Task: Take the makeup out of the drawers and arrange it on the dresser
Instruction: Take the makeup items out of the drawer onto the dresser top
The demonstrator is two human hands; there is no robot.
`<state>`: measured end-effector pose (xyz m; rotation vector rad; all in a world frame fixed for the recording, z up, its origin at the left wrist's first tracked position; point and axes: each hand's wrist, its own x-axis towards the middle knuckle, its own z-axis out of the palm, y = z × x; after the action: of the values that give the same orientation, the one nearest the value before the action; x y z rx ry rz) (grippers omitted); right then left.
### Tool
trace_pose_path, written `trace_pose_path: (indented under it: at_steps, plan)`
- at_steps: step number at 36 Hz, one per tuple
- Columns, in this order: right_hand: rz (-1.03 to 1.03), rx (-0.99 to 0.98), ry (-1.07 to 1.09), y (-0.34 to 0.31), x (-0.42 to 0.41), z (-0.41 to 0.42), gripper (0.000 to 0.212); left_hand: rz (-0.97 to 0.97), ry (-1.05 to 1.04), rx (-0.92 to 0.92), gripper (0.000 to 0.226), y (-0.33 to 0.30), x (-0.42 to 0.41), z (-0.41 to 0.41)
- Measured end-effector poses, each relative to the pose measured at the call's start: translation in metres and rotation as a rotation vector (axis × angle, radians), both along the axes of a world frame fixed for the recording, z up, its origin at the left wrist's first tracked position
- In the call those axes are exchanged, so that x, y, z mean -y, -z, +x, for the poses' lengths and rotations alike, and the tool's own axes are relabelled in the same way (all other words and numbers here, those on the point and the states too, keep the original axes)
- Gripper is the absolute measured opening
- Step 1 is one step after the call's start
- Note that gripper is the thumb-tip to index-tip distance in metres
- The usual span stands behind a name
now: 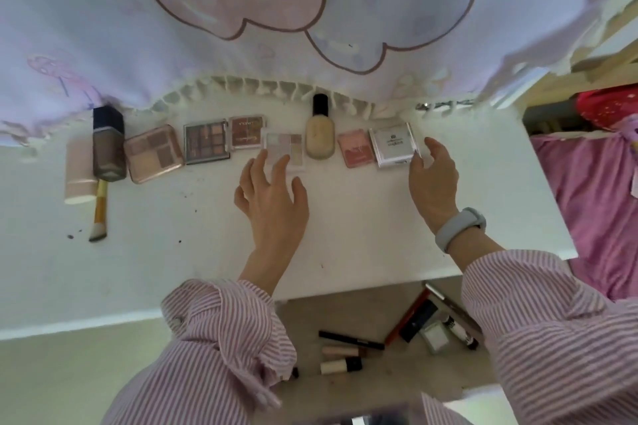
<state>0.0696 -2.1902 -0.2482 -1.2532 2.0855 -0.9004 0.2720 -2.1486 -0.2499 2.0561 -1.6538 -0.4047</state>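
While makeup lines the far edge of the surface, both hands hover.
Left hand fingers spread over a pale palette; right hand fingers open beside a white compact.

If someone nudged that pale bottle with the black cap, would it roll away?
The pale bottle lies on its side on the dresser, so it probably could roll. Neighbouring compacts may stop it. It looks like glass, likely heavy and breakable.

- Makeup lies in a row along the counter's back edge
- Foundation bottle lies between the eyeshadow palette on its left and the blush compact on its right
- Makeup brush lies far left
- Open drawer sits before the counter, pencils and tubes inside
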Motion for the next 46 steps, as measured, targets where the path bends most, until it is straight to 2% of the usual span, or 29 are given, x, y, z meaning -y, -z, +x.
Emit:
trace_pose_path:
  at_steps: [3,6,9,11,13,16,18,20,22,25,27,31,37,40,41,43,45,46]
  plan:
    - [-0.124,0.033,-0.066,-0.003,-0.031,-0.007,0.031,-0.117,0.060,-0.053,0.034,-0.002,-0.040,-0.015]
    - [-0.225,0.079,-0.182,-0.005,-0.073,-0.017,0.025,-0.149,0.157,-0.117,0.032,-0.006,-0.085,-0.030]
    - [-0.215,0.105,-0.383,0.000,-0.121,-0.034,0.020,-0.123,0.279,-0.173,0.027,-0.002,-0.129,-0.042]
    - [-0.133,0.068,-0.541,0.008,-0.149,-0.047,0.021,-0.070,0.391,-0.177,0.023,0.006,-0.154,-0.046]
    - [0.066,-0.043,-0.769,0.021,-0.170,-0.060,0.024,0.057,0.501,-0.117,0.022,0.022,-0.173,-0.047]
    - [0.363,-0.293,-1.100,0.053,-0.188,-0.079,0.034,0.400,0.540,-0.040,0.032,0.055,-0.190,-0.044]
    - [0.451,-0.441,-1.221,0.072,-0.190,-0.087,0.045,0.611,0.565,0.026,0.048,0.076,-0.194,-0.038]
    - [0.485,-0.613,-1.293,0.086,-0.185,-0.091,0.050,0.736,0.605,0.139,0.062,0.093,-0.193,-0.033]
    - [0.531,-0.727,-1.342,0.095,-0.179,-0.090,0.054,0.799,0.638,0.229,0.070,0.103,-0.191,-0.031]
    - [0.553,-0.839,-1.367,0.103,-0.176,-0.083,0.050,0.768,0.682,0.316,0.072,0.113,-0.188,-0.034]
    - [0.444,-0.877,-1.352,0.106,-0.180,-0.076,0.037,0.720,0.737,0.378,0.067,0.116,-0.185,-0.039]
    - [0.347,-0.974,-1.326,0.118,-0.188,-0.070,0.035,0.782,0.762,0.427,0.050,0.120,-0.183,-0.049]
    - [0.535,-1.001,-1.348,0.119,-0.189,-0.067,0.013,0.937,0.698,0.313,0.034,0.122,-0.182,-0.054]
    - [0.490,-0.969,-1.358,0.121,-0.192,-0.071,0.028,0.962,0.688,0.276,0.036,0.122,-0.181,-0.054]
    - [0.461,-0.974,-1.339,0.120,-0.191,-0.071,0.026,0.972,0.696,0.271,0.036,0.122,-0.181,-0.053]
    - [0.393,-0.963,-1.295,0.116,-0.187,-0.070,0.005,0.988,0.688,0.232,0.033,0.123,-0.182,-0.052]
    - [0.377,-0.877,-1.321,0.113,-0.187,-0.069,0.027,1.003,0.663,0.175,0.033,0.123,-0.183,-0.051]
    - [0.360,-0.844,-1.295,0.108,-0.186,-0.069,0.031,1.016,0.649,0.147,0.034,0.122,-0.183,-0.051]
